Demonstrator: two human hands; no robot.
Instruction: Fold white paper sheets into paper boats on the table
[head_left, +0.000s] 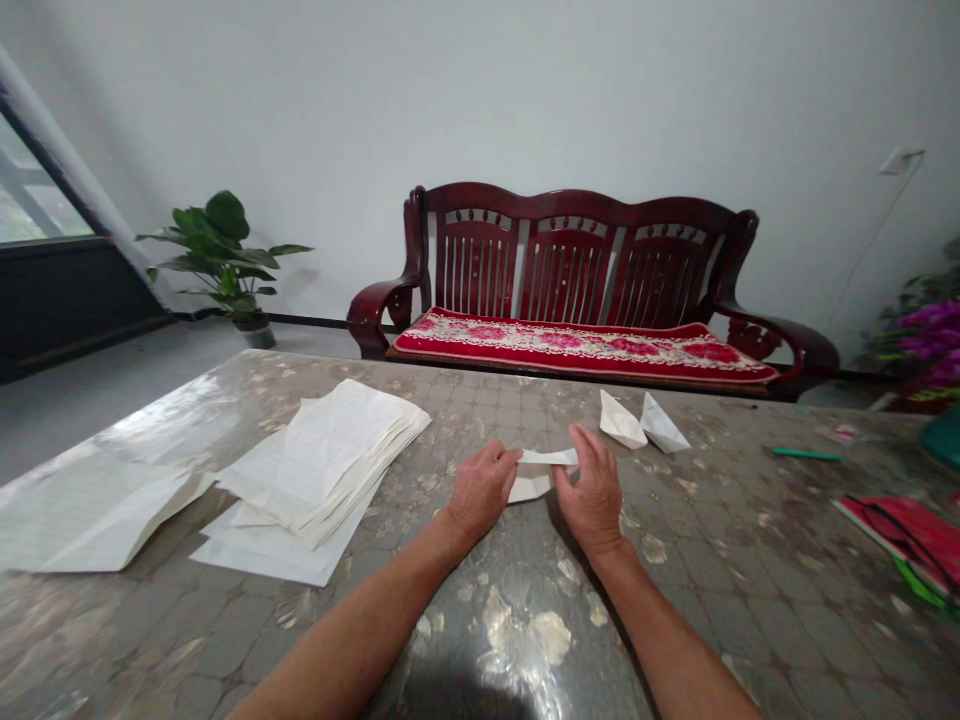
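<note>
Between my two hands is a small folded sheet of white paper [531, 488], low over the table, with a narrow strip along its top edge turned up. My left hand [484, 485] pinches the left end of that strip between thumb and fingers. At the other end my right hand [591, 488] has its thumb under the strip and its fingers at the right edge, gripping the paper. Just beyond my right hand stand two folded paper boats, one cream [622, 420] and one white [663, 426], side by side.
A stack of loose paper sheets [330, 450] lies left of my hands, with a creased sheet [97, 515] farther left. On the right are a green pen [806, 454] and a red book [911, 535] with dark glasses on it. A wooden bench [570, 260] stands behind the table [465, 640].
</note>
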